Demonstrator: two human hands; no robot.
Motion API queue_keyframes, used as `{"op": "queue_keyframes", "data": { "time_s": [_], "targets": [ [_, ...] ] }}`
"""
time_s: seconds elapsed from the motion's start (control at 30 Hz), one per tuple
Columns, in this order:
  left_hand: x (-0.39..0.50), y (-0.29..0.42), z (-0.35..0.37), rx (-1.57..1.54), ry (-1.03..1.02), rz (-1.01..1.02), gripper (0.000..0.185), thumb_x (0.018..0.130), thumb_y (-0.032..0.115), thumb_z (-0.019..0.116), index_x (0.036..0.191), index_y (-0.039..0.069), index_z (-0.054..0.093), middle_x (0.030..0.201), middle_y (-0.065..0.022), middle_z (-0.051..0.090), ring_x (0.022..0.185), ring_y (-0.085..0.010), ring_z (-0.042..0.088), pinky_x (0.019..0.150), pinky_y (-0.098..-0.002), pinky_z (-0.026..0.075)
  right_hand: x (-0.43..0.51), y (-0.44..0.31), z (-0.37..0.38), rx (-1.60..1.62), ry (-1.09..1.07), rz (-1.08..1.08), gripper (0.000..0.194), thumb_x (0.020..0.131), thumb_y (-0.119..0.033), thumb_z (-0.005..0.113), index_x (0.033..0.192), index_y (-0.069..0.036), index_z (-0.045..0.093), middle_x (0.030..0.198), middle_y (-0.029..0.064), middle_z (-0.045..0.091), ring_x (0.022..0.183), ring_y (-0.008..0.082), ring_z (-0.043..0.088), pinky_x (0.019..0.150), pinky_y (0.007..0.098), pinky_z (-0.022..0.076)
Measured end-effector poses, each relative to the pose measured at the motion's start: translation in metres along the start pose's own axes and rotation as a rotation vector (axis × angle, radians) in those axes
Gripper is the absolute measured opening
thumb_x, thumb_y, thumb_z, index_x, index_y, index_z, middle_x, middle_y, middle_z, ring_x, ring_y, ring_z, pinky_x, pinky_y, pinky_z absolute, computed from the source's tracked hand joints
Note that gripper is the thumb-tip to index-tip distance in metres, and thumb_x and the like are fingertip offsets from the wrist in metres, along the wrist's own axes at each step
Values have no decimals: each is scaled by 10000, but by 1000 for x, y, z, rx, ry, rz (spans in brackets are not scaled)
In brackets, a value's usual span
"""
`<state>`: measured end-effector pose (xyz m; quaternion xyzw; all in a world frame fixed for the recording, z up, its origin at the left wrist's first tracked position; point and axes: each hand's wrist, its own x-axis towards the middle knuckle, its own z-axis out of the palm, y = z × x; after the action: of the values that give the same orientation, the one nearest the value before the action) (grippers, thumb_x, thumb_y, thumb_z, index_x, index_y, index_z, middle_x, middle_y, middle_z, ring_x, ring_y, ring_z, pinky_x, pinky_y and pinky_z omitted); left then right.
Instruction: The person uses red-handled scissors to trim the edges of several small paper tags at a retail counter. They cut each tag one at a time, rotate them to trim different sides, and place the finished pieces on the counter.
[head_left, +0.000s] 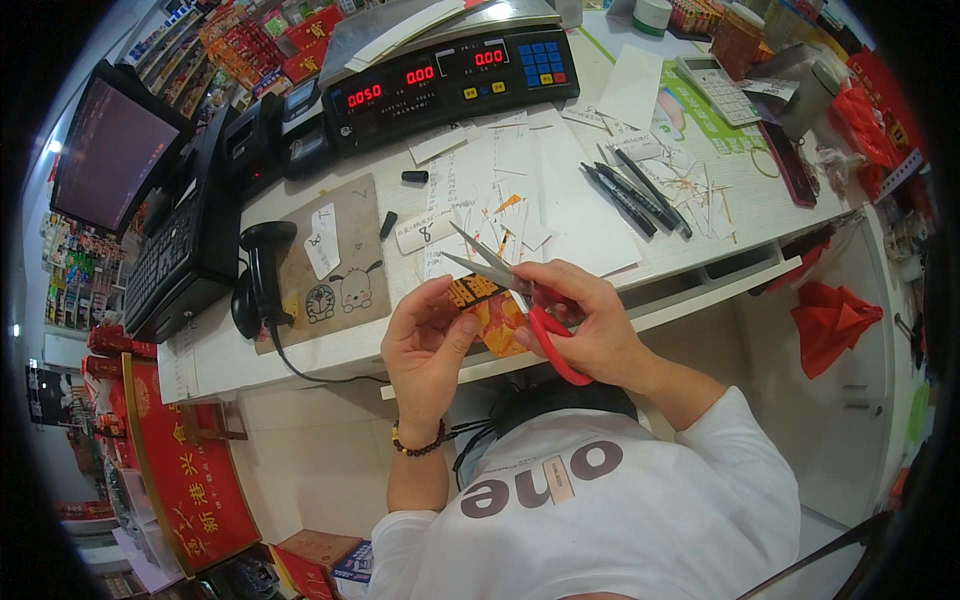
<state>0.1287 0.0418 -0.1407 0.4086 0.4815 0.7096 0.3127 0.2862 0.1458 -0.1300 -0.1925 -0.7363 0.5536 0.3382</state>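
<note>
My left hand (433, 337) pinches a small printed card (501, 324), orange with a black and yellow band, between thumb and fingers. In my right hand (592, 315) are red-handled scissors (556, 346), their blades parted and pointing away to the upper left. The blades cross close by the card's upper right side; whether they touch it I cannot tell. Just beyond the blades lie a handwritten paper tag (425, 231), written sheets (480, 169) and thin paper offcuts (517, 217) on the white counter.
Several black marker pens (637, 196) lie to the right, near a calculator (718, 90) and a phone (787, 163). A digital scale (450, 82) stands at the back. On the left are a barcode scanner (261, 274) and a monitor (120, 146). An open drawer (712, 289) juts out below the counter.
</note>
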Motion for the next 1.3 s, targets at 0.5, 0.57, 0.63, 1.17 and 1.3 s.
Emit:
{"op": "queue_keyframes", "data": {
  "time_s": [0.5, 0.57, 0.63, 1.17, 1.3],
  "targets": [
    [0, 1, 0, 26, -7, 34, 386, 816, -55, 623, 1183, -12, 513, 1012, -81, 594, 883, -110, 577, 762, -240, 519, -2, -3, -2, 52, -35, 69, 517, 706, -28, 732, 1189, -33, 546, 913, 25, 537, 744, 61, 449, 574, 180, 354],
    [0, 2, 0, 30, -6, 31, 385, 814, -54, 625, 1181, -12, 516, 1004, -81, 599, 885, -109, 578, 760, -241, 520, -3, -3, -4, 35, -47, 65, 512, 708, -21, 727, 1187, -28, 546, 907, 26, 532, 744, 60, 448, 575, 180, 354],
    [0, 2, -1, 34, -6, 14, 383, 812, -55, 627, 1178, -14, 521, 995, -81, 605, 886, -107, 579, 759, -240, 519, -3, -2, -4, 39, -44, 55, 507, 708, -14, 723, 1184, -24, 547, 901, 26, 527, 738, 60, 447, 574, 179, 353],
    [-3, 9, -12, -34, -12, -97, 403, 818, -61, 607, 1207, -17, 510, 992, -68, 600, 888, -104, 573, 781, -236, 498, -3, -4, 2, 18, -12, 110, 445, 723, -19, 714, 1146, -27, 576, 838, 21, 556, 687, 58, 466, 600, 188, 395],
    [-3, 6, -26, -102, 28, -75, 422, 829, -31, 610, 1231, -7, 483, 1023, -61, 581, 915, -106, 565, 780, -231, 496, 11, -4, -10, -36, 78, 237, 498, 725, -2, 708, 1179, -29, 507, 795, 15, 529, 656, 54, 463, 593, 187, 407]
  ]
}}
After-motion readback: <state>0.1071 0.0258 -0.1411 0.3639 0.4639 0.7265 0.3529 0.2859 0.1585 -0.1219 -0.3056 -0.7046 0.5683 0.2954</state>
